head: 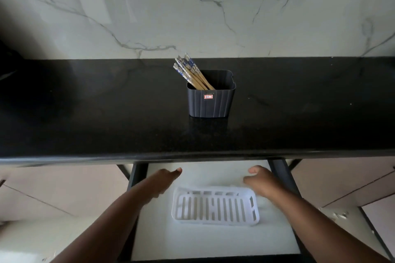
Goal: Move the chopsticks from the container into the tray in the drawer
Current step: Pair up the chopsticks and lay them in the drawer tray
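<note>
Blue-patterned wooden chopsticks (190, 72) leaning left in dark ribbed container (210, 100) on worktop (106, 113), empty white slotted tray (215, 206) in open drawer (192, 241)

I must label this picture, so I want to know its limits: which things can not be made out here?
Head view only:
- Lower ends of the chopsticks: hidden inside the dark container.
- Small red label on the container: too small to read.
- Back of the drawer: hidden under the black counter.
- Left hand and right hand: motion-blurred, fingers unclear.
- White tray: far rim blurred.
</note>
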Available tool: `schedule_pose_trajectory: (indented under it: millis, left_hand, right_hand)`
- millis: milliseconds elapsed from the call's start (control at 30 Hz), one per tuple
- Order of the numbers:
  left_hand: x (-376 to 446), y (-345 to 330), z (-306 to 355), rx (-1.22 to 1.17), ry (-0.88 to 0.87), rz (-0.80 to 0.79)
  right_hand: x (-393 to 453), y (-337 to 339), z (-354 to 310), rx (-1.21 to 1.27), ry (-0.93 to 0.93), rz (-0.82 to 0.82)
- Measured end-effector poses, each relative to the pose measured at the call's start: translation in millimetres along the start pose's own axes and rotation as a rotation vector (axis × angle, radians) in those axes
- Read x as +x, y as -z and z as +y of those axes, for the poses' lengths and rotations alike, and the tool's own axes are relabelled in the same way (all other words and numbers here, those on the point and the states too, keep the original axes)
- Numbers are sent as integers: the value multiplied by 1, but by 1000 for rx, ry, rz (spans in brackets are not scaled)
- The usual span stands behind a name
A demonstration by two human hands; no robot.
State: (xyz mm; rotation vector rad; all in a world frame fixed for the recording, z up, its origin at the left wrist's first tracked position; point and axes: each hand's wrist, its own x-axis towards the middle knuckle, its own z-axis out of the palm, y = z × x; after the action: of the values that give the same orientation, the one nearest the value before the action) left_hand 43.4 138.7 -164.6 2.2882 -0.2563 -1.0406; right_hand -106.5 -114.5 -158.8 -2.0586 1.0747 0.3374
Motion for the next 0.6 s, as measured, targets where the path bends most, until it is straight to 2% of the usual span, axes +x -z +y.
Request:
schedule_pose_trajectory:
  millis: [100, 167, 267, 367, 467, 600]
  left_hand:
    - [-14, 41, 45, -294, -149, -69]
    - [-13, 69, 76, -488, -202, -22]
    - [-3, 104, 113, -624, -305, 92]
    - [15, 121, 138, -717, -337, 122]
    - [29, 122, 163, -821, -322, 109]
    - [46, 110, 183, -835, -318, 68]
  right_hand:
    - [-11, 33, -49, 189, 139, -11]
    - [-17, 58, -84, 337, 236, 54]
    - [-17, 88, -125, 463, 352, 190]
    - [4, 102, -150, 566, 319, 263]
    - [35, 107, -160, 713, 248, 151]
    - [66, 105, -167, 817, 238, 23]
